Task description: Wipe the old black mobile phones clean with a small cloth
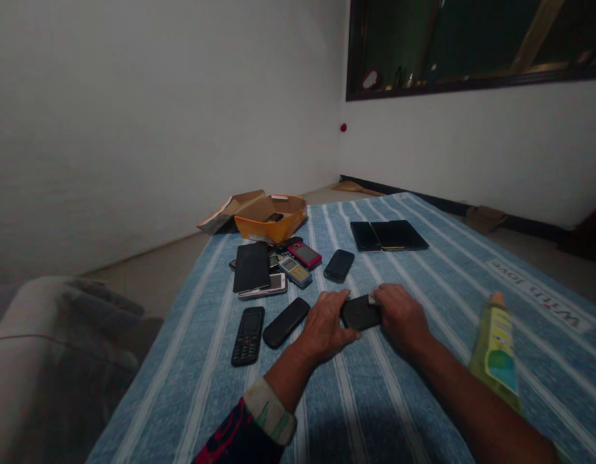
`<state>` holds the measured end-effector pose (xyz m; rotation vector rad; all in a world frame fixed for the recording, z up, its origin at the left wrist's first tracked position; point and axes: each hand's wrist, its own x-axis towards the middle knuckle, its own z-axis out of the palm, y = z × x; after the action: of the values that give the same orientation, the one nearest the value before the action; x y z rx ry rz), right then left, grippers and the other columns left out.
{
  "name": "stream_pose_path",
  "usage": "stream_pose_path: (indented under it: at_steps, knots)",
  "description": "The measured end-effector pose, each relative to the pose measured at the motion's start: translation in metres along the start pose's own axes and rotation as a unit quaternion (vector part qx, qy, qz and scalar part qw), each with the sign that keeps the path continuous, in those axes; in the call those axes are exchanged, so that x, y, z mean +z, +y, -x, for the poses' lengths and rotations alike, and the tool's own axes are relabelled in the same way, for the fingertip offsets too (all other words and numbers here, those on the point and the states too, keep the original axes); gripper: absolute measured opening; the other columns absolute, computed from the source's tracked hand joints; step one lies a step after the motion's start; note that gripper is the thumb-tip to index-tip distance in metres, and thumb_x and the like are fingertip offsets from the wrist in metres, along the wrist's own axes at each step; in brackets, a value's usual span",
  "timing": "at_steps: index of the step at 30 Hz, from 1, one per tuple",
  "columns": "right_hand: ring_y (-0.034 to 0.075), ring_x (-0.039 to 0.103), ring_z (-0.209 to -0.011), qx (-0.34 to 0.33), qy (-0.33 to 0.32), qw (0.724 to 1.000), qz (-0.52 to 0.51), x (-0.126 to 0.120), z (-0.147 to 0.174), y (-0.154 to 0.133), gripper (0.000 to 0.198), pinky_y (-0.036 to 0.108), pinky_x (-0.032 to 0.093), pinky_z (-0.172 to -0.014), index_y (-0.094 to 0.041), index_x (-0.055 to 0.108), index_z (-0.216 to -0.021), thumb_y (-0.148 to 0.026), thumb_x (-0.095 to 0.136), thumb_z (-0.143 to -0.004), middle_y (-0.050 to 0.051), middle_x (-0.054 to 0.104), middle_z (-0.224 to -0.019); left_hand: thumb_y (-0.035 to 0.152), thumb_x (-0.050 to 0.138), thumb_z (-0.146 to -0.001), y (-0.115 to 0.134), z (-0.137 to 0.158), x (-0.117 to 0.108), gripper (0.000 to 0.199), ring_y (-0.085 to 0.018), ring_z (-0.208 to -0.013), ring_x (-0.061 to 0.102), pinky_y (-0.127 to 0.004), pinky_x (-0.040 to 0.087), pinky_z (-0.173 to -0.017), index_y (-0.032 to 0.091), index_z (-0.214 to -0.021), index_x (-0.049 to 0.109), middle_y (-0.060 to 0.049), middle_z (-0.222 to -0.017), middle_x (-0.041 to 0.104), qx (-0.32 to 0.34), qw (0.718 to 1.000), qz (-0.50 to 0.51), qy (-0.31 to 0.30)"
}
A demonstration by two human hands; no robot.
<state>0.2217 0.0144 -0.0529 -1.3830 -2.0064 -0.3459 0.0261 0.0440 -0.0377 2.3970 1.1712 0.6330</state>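
A black mobile phone (361, 313) lies on the striped cloth between my hands. My left hand (327, 322) is closed on its left end, thumb along the near edge and fingers at the far edge. At the right end my right hand (402, 317) has its fingers closed and pressed to the phone. A small pale piece (372, 299) shows at those fingertips; its kind is too small to tell. To the left of my left hand rest a dark phone (287, 323) and a black keypad phone (248, 336). A black touchscreen phone (339, 265) lies beyond my hands.
A pile holds a black flat case (252, 267), a red phone (305, 253) and a blue keypad phone (295, 272). Behind it stands an open orange box (269, 229). Dark tablets or phones (399, 235) lie back right. A yellow-green bottle (497, 354) is beside my right forearm.
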Motion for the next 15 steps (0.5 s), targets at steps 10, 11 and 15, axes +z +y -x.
stream_pose_path:
  at_steps: [10, 11, 15]
  knots:
    - [0.021, 0.054, -0.082, -0.103, -0.019, 0.988, -0.114, 0.019, -0.001, -0.04, 0.021, 0.031, 0.043, -0.074, -0.015, 0.062, -0.091, -0.006, 0.043, -0.087, 0.009, 0.063, -0.086, 0.021, 0.074, -0.066, -0.004, 0.004, 0.007, 0.07, -0.028, -0.103, 0.054, -0.047, 0.045, -0.094, 0.015, -0.131, 0.049, -0.011, -0.113, 0.062, 0.03, 0.999, 0.011, 0.033]
    - [0.021, 0.054, -0.082, -0.098, -0.015, 0.989, -0.105, 0.019, -0.001, -0.036, 0.021, 0.031, 0.043, -0.074, -0.015, 0.062, -0.091, -0.006, 0.043, -0.088, 0.009, 0.063, -0.086, 0.022, 0.075, -0.065, -0.003, 0.004, 0.006, 0.071, -0.029, -0.103, 0.054, -0.046, 0.046, -0.094, 0.015, -0.131, 0.048, -0.011, -0.113, 0.062, 0.024, 0.999, 0.011, 0.032]
    - [0.022, 0.054, -0.083, -0.013, 0.0, 1.0, -0.025, 0.015, -0.003, -0.007, 0.022, 0.031, 0.042, -0.072, -0.017, 0.061, -0.084, -0.004, 0.044, -0.085, 0.009, 0.063, -0.085, 0.029, 0.083, -0.061, 0.0, 0.005, 0.002, 0.081, -0.031, -0.104, 0.053, -0.047, 0.047, -0.091, 0.015, -0.132, 0.048, -0.011, -0.113, 0.062, -0.009, 1.0, 0.008, 0.006]
